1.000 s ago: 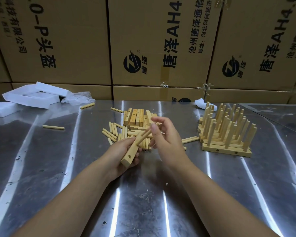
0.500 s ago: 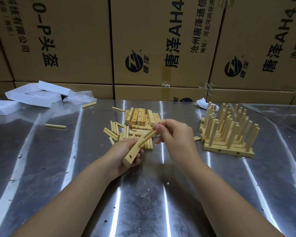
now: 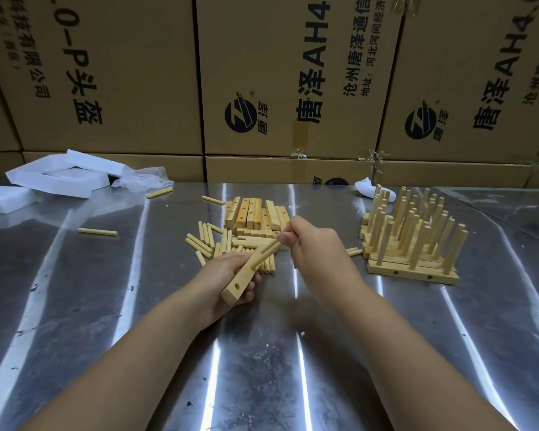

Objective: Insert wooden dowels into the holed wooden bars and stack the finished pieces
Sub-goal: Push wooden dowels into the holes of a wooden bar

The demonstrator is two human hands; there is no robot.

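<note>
The step in hand is the insertion itself. The left hand has its grip wrapped round a short pale wooden bar with round holes. The fingers curl under it, and the bar is tilted with its near end low and toward the camera, one empty hole showing close to that end. The right hand has its grip pinched on the far end of a slim, pale, round wooden dowel. The dowel's near end meets the bar about midway along, just above the left hand. Whether the tip is already seated in a hole or only resting at its mouth I cannot tell (the joint is too small and partly covered).

Bar and dowel are both held up off the shiny steel tabletop, just in front of the scatter of loose wooden dowels and the heap of unfilled holed bars behind it. The stack of finished pieces, bars bristling with upright dowels, sits on the tabletop well apart to the right.

As I judge it, the next move calls for a straight push along the dowel's own axis, with the left hand bracing the bar so the dowel goes in square rather than jamming. The empty near hole suggests this bar needs another dowel from the scatter before it goes to the stack.
</note>
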